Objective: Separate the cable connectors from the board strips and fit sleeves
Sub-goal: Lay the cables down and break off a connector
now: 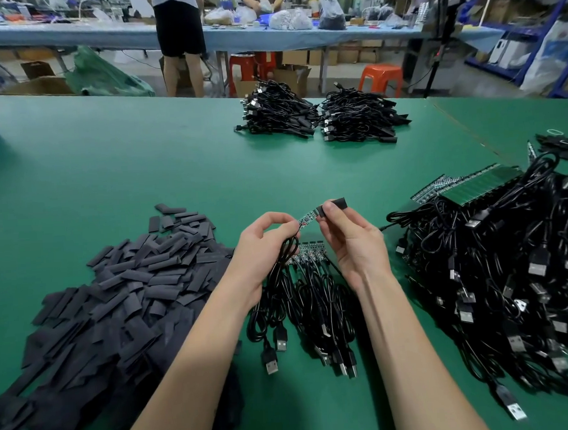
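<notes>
Both hands work near the table's (139,150) front edge: left hand (264,246) pinches the board (307,217), right hand (350,240) pinches the sleeve (337,205), which should slide on straight.

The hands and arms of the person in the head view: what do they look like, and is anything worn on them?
Both forearms are bare as far as the frame shows: no sleeves in view. The left hand and the right hand wear no gloves. No ring, watch or wrist strap shows on either.
</notes>
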`<state>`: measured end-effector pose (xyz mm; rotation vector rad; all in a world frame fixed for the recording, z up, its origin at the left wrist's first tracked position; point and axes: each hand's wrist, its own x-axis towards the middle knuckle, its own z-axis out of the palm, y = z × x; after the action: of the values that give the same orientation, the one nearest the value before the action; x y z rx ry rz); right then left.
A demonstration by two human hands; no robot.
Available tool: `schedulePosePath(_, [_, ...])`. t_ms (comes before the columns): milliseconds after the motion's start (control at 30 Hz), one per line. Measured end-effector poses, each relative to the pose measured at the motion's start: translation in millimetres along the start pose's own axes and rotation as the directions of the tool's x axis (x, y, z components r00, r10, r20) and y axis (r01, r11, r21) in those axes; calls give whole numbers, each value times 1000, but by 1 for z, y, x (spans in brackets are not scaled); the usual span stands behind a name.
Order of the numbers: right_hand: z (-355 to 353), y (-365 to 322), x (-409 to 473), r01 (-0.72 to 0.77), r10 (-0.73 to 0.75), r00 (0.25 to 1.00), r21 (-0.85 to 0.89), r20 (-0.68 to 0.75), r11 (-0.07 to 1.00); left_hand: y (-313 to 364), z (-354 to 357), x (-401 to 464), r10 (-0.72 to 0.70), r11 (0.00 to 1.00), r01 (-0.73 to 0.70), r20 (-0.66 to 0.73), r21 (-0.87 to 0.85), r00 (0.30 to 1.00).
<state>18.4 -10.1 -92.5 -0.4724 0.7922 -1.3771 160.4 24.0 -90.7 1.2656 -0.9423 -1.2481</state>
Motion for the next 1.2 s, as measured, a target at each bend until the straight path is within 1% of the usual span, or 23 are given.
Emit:
schedulePosePath(133, [0,0,-1,18,-18,1000,-25,-1,1000,0,0,0,-2,1000,2,3,-8,1000])
schedulePosePath(233, [2,1,-2,23,-23,1000,5,-5,1000,1,0,-1,-3,1000,3,2,-11,1000])
schedulePosePath(333, [3,2,-3,33,-33,999,-1,0,999,1,0,-1,-9,1000,9,-6,-18,1000])
schedulePosePath(500, [4,5,-3,90,-89,996,-29,30,995,1,0,0,-28,998,27,-12,-55,1000])
schedulePosePath(633, [6,8,-3,156,-155,987,-36,48,987,2,1,-1,-27,998,27,-1,-54,1000])
schedulePosePath(667, [6,8,-3,144,-142,988,-36,62,989,3,0,-1,-30,998,30,-3,-58,1000])
schedulePosePath(833, [0,0,-1,-17,24,986,-45,162,999,6,-8,0,-29,997,31,25,-75,999])
schedulePosePath(900, [-4,-5,-1,-2,28,980,-130,199,991,7,-10,0,-11,998,12,21,-59,1000])
schedulePosePath(1000, [-9,-12,-1,94,-17,966,-290,257,953,7,-12,2,27,1000,-27,28,4,999])
schedulePosePath(1067, [-10,-14,-3,121,-28,954,-300,299,946,8,-13,2,13,1000,-13,52,3,999])
schedulePosePath(1200, [-8,-14,-5,116,-15,934,-263,357,958,8,-14,3,-55,994,66,124,-87,991])
